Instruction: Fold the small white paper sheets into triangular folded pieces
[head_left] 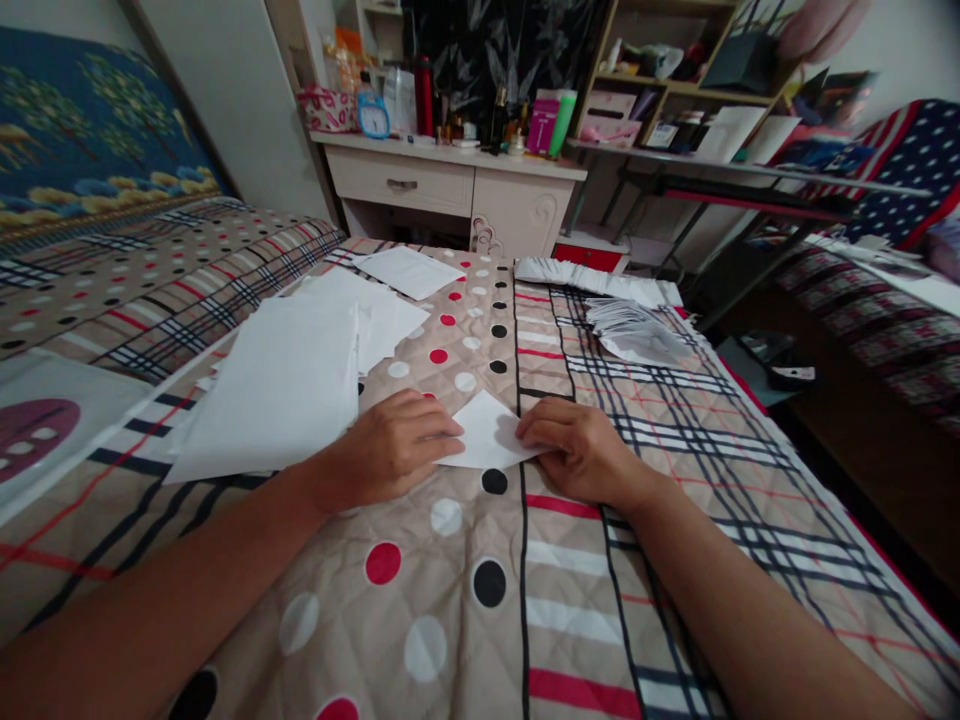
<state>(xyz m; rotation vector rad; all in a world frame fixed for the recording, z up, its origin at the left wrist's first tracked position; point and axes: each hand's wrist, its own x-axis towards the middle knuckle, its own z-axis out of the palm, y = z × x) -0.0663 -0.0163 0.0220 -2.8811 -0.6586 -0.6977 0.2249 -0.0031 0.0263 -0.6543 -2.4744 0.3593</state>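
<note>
A small folded sheet of white paper (484, 428) lies on the patterned quilt in front of me, its pointed corner facing away. My left hand (401, 440) pinches its left corner between thumb and fingers. At the opposite corner, my right hand (576, 445) has its fingers curled over the edge, hiding that end. Just left of my left hand is a loose stack of white sheets (281, 375). Farther off to the right, a fanned pile of folded papers (637, 332) rests near a long row of white folded pieces (592, 280).
The quilt (442, 620) covers the bed under everything. A plastic packet with a purple label (37, 430) lies at the left edge. Beyond the bed stand a white dresser (435, 190) with a blue clock (373, 116) and bottles, and a folding table (750, 185) at right.
</note>
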